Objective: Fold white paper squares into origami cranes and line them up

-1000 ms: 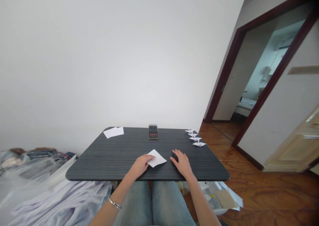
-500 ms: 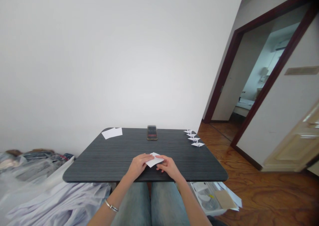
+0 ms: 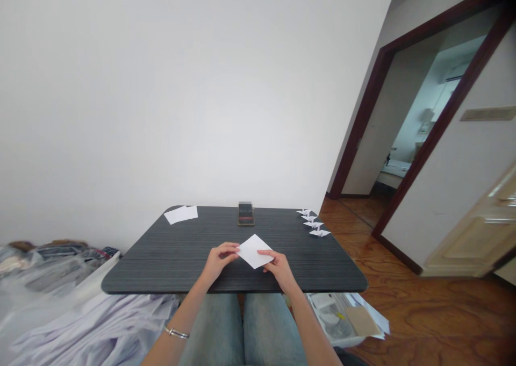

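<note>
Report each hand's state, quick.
Left hand: holding the white paper at its left corner.
Right hand: holding the same paper at its right side.

Looks like somebody's home from here: wood-grained floor (image 3: 451, 317), fabric (image 3: 97, 323) heaped beside the dark surface (image 3: 169, 269), a framed doorway (image 3: 361, 121) showing what seems a bed (image 3: 397, 168).

Paper (image 3: 250, 249) between left hand (image 3: 217, 259) and right hand (image 3: 279, 266), phone (image 3: 245, 214) behind, sheets (image 3: 180, 214) at table's (image 3: 173, 264) far left, cranes (image 3: 320, 232) right

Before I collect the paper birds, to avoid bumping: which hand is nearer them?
Right. The right hand, holding a sheet, is left of the paper birds and nearer the person; the left hand, at the sheet's left corner, is farther left.
</note>
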Demonstrator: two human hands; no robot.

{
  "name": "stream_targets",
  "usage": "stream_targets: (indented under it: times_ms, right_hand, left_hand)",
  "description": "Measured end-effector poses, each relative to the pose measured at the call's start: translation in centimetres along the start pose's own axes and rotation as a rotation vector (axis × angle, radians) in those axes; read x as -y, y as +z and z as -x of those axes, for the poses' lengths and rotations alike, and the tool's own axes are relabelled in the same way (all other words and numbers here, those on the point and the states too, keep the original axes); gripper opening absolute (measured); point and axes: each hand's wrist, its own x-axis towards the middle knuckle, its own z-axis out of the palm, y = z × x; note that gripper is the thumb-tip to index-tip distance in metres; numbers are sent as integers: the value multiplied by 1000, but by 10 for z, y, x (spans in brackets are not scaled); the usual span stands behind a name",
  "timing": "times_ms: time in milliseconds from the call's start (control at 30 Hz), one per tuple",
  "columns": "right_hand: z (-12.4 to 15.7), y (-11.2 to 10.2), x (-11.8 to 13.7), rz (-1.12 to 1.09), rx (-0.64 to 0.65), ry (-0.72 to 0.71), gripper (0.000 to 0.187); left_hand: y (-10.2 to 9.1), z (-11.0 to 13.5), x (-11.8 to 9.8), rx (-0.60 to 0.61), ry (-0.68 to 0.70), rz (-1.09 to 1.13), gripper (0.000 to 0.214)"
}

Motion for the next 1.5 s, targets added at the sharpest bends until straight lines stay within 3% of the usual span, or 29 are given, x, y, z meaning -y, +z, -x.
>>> stream_targets:
  times_ms: [233, 433, 667, 900, 1100, 1333, 1500]
  right_hand:
    - [2, 0, 4, 19, 36, 10, 33]
    - [3, 1, 6, 18, 55, -10, 32]
    - [3, 3, 11, -12, -60, -29, 15]
    - [7, 10, 17, -76, -151, -62, 22]
    - [16, 21, 23, -202, -262, -23, 32]
    - [34, 29, 53, -228, -318, -60, 32]
    - [46, 35, 72, -152, -289, -111, 29]
  left_hand:
    - [4, -1, 0, 5, -125, 72, 24]
    - [6, 2, -2, -18, -130, 101, 18]
    - [6, 3, -1, -68, -106, 151, 17]
    - [11, 7, -11, -62, -86, 223, 24]
    - [18, 18, -31, -38, -109, 442, 24]
    - [21, 33, -75, -26, -119, 554, 16]
    - [16, 35, -100, 76, -117, 529, 55]
